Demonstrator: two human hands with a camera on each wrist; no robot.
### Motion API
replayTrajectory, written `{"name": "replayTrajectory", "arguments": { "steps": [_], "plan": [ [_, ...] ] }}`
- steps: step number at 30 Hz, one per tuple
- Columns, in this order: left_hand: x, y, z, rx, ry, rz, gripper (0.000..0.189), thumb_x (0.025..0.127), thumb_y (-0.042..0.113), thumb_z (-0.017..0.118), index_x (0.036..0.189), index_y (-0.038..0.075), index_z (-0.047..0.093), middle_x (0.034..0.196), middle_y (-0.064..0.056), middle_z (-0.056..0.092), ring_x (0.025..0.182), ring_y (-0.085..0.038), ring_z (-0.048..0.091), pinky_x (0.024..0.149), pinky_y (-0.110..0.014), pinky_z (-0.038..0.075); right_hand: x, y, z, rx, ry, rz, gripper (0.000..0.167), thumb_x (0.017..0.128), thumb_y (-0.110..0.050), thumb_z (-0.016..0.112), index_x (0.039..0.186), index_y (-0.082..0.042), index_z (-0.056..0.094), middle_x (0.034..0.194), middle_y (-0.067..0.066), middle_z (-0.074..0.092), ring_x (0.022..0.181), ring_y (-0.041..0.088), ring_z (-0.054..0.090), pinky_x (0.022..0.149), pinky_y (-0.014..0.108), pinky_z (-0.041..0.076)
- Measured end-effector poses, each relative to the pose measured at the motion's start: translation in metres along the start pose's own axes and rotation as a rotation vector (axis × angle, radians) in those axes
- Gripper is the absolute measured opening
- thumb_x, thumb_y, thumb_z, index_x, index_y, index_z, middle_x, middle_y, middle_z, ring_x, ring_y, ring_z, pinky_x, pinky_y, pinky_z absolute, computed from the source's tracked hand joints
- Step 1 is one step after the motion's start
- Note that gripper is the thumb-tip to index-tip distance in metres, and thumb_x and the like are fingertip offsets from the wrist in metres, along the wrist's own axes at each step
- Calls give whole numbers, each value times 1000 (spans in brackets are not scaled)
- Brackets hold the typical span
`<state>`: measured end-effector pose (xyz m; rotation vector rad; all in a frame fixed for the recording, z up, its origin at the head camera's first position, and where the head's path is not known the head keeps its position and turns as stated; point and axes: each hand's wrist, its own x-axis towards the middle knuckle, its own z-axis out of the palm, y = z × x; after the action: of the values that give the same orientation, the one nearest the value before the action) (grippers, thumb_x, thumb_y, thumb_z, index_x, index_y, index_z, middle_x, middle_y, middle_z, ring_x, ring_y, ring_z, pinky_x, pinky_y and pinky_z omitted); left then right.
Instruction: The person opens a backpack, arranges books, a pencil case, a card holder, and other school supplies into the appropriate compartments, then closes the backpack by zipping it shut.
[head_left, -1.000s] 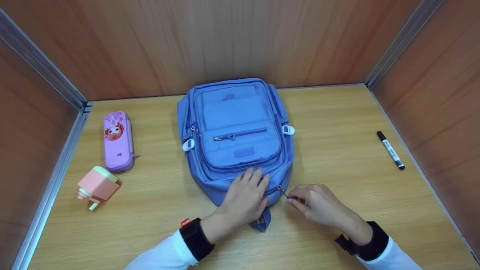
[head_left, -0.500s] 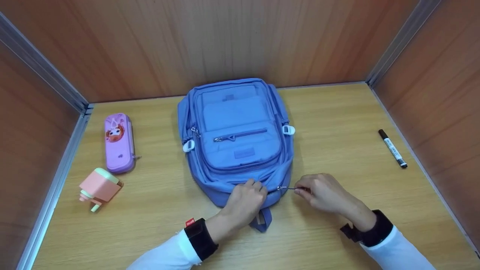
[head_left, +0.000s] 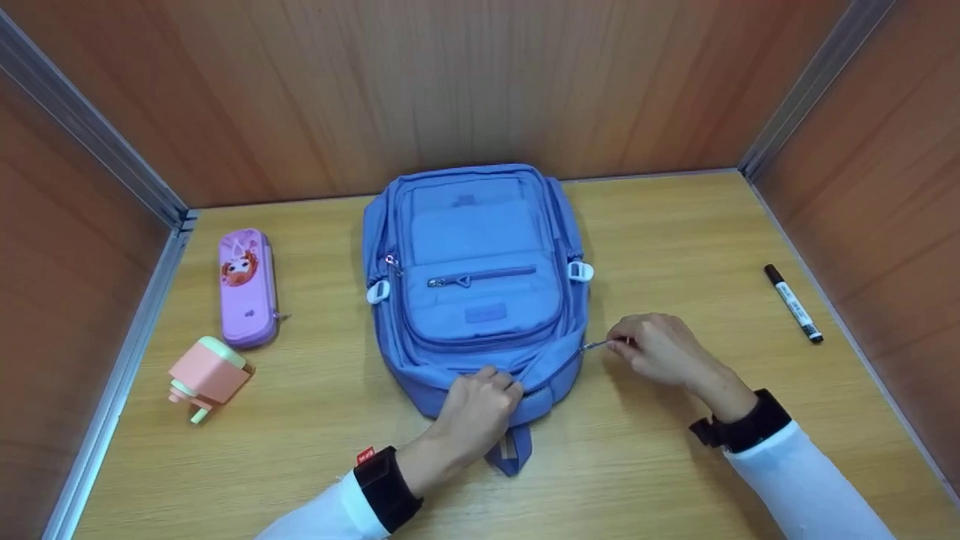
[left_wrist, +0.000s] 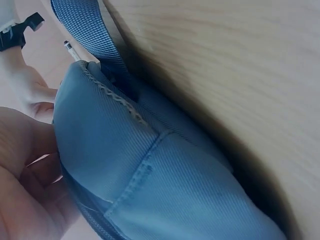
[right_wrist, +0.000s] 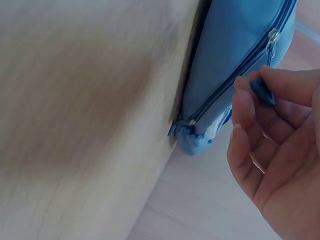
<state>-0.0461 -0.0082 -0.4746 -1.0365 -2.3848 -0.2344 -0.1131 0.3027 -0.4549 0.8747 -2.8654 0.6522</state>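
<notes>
A blue backpack [head_left: 476,232] lies front side up, its carry loop [head_left: 511,451] toward the person. The left hand [head_left: 480,412] grips the fabric at its near end, fingers curled over the edge beside the zipper. In the left wrist view, the bag's panel and seam [left_wrist: 134,185] fill the middle, next to the curled fingers. Off the bag's right side, the right hand [head_left: 664,352] pinches a zipper pull between thumb and forefinger. The right wrist view shows the dark blue tip of the pull [right_wrist: 262,91] and the metal slider [right_wrist: 273,36] on the zipper track.
On the left of the table lie a purple pencil case [head_left: 247,296] and a pink and green pencil sharpener [head_left: 210,371] with a crank. A black and white marker [head_left: 793,304] lies far right. Wood-look panels [head_left: 465,90] stand around the back and sides.
The right hand has moved away from the person along the bag's right side, drawing the zipper slider along. The left hand has gone from lying flat on the bag to gripping its fabric.
</notes>
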Motion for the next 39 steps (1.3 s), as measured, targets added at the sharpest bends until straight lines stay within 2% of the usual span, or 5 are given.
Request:
{"name": "replayTrajectory", "arguments": {
  "steps": [8, 17, 24, 30, 39],
  "plan": [
    [-7, -3, -4, -14, 17, -9, 18, 82, -5, 68, 80, 11, 76, 74, 2, 70, 62, -14, 57, 43, -23, 44, 31, 32, -3, -14, -55, 131, 11, 95, -11, 73, 100, -4, 81, 93, 8, 78, 79, 22, 68, 71, 45, 55],
    [-13, -5, -8, -14, 17, -20, 19, 80, -5, 71, 80, 12, 78, 74, 2, 70, 61, -13, 56, 43, -22, 42, 63, 63, 5, -23, -79, 255, 21, 100, -16, 67, 110, -3, 79, 106, 16, 77, 99, 36, 70, 86, 55, 53],
    [-15, -5, -9, 3, 6, -19, 17, 81, -4, 73, 79, 13, 77, 75, 2, 71, 64, -14, 60, 47, -24, 49, 81, 75, 13, -41, -43, 298, 23, 101, -18, 63, 111, -4, 79, 109, 16, 77, 100, 39, 70, 83, 56, 53],
    [-16, -4, -8, 4, 10, -19, 18, 81, -4, 72, 78, 13, 76, 75, 2, 71, 65, -14, 61, 50, -25, 52, 87, 77, 19, -73, 2, 305, 23, 100, -18, 63, 109, -5, 79, 108, 17, 77, 99, 42, 70, 80, 58, 53],
    [-23, -10, -20, 36, -95, -42, 22, 78, -3, 72, 94, 10, 79, 84, -2, 71, 75, -19, 65, 68, -31, 59, 82, 78, 20, -12, 5, 334, 22, 101, -17, 63, 109, -3, 79, 106, 16, 77, 99, 40, 70, 84, 57, 52]
  ]
}}
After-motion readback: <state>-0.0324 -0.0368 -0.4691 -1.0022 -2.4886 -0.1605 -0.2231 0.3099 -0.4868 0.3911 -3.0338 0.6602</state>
